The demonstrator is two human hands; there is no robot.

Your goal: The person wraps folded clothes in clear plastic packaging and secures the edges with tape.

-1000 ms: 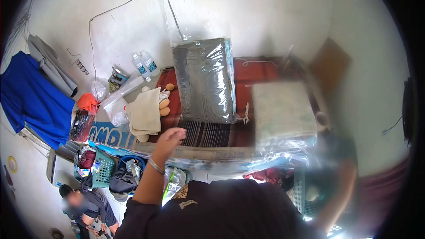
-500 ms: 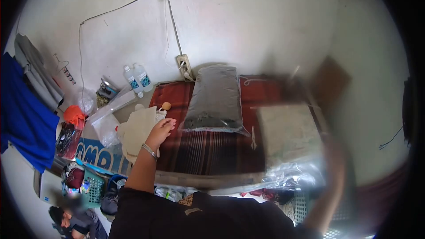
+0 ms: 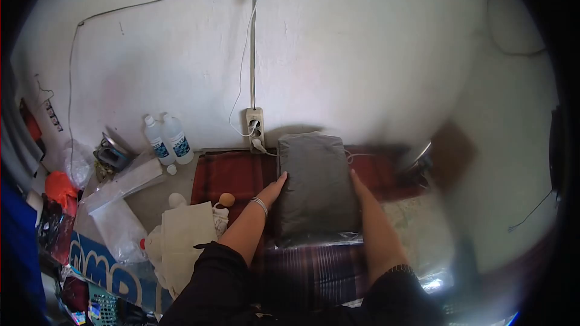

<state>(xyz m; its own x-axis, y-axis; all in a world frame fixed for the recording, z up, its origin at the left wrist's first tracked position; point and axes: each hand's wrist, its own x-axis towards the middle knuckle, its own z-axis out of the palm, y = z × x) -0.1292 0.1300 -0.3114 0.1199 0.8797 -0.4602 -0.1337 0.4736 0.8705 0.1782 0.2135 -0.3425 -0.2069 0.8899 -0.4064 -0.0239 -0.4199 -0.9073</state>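
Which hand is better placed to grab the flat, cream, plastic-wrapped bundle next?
Probably the right hand: it is nearer the cream bundle, while the left hand is beyond the rectangular grey plastic-wrapped package.

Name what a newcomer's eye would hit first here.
The flat, dark grey bundle in clear plastic dominates mid-picture, the left hand at its left edge and the right hand at its right. Next come the red, dark-striped cloth beneath it and two clear plastic bottles with blue labels by the white wall, farther left.
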